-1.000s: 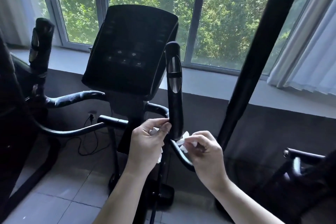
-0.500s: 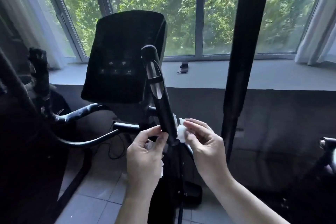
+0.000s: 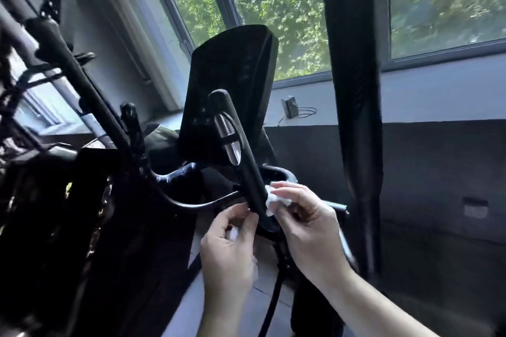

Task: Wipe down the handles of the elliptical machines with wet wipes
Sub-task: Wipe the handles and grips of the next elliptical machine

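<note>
A black upright handle [image 3: 247, 169] with silver sensor plates rises in front of the elliptical's dark console [image 3: 230, 90]. My right hand [image 3: 306, 224] pinches a crumpled white wet wipe [image 3: 275, 200] against the handle's lower right side. On the handle's lower left, my left hand [image 3: 227, 252] grips with fingertips touching it, and a bit of white wipe shows in its palm. The wipe seems to pass behind the handle, but that part is hidden.
A thick black moving arm [image 3: 353, 90] stands upright just right of my hands. Another machine's dark frame and bars [image 3: 68, 200] crowd the left side. Curved lower handlebars [image 3: 191, 200] run behind the handle. A small black device [image 3: 289, 107] lies on the windowsill.
The view has swung and tilted to the left, bringing the neighbouring machine closer. Both hands stay at the handle's base with the wipe, the right hand still pressed to it.
</note>
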### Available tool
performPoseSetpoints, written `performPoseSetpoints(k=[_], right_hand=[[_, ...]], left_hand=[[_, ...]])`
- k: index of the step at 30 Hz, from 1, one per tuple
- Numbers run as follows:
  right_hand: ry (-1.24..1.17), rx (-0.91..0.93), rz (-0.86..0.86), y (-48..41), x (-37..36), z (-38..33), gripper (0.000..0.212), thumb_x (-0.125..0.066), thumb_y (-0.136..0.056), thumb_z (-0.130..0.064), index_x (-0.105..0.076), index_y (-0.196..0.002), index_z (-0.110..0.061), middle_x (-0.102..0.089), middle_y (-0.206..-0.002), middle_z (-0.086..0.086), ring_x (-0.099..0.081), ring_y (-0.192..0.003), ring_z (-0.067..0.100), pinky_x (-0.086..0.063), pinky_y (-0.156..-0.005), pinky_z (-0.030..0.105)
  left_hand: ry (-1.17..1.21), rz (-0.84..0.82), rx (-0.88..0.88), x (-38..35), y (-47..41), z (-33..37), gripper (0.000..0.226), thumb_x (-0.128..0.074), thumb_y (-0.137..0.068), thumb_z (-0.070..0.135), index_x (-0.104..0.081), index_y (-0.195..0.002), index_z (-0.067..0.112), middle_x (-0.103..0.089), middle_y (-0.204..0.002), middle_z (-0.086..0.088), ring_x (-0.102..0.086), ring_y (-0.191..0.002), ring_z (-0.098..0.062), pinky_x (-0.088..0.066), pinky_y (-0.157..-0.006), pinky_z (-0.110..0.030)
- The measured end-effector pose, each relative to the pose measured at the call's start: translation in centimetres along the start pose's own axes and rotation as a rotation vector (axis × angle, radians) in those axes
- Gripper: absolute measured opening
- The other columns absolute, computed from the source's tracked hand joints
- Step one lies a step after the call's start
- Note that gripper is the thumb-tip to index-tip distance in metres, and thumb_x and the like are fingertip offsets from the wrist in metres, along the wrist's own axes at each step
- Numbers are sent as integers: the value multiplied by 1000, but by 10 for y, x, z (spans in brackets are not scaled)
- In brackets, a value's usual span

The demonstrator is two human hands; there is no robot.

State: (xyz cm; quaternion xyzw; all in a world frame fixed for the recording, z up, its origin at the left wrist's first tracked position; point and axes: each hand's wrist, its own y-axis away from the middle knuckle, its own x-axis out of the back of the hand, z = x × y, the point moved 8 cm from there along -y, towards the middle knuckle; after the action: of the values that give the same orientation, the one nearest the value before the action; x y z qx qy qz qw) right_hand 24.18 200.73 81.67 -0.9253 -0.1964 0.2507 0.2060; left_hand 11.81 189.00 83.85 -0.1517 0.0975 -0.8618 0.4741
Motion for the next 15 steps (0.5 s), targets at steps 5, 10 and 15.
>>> performPoseSetpoints(k=[5,10,15], right_hand=[[-49,61,-51,-12,-8,-7,24,-70,-91,11,-69,-97,-13,-72,-83,-1,-67,-77,16,-49,-74,23],[151,157,-78,2,16,13,46,-71,-85,18,-74,-96,-26,-71,-97,-5,-71,-92,23,-58,-78,39],[333,41,-18,13,39,41,50,-71,-80,22,-74,-89,-28,-67,-96,-15,-69,-93,16,-58,-79,38]], left_hand=[[-108,92,14,-1,9,4,15,-77,-90,22,-79,-98,34,-78,-93,13,-73,-94,-6,-56,-91,-36],[-138,177,46,-5,16,5,14,-74,-93,24,-79,-100,35,-68,-64,5,-56,-53,-14,-55,-57,-39],[-105,196,58,-7,20,8,13,-72,-95,21,-78,-101,29,-50,-49,-3,-42,-36,-18,-37,-34,-25]])
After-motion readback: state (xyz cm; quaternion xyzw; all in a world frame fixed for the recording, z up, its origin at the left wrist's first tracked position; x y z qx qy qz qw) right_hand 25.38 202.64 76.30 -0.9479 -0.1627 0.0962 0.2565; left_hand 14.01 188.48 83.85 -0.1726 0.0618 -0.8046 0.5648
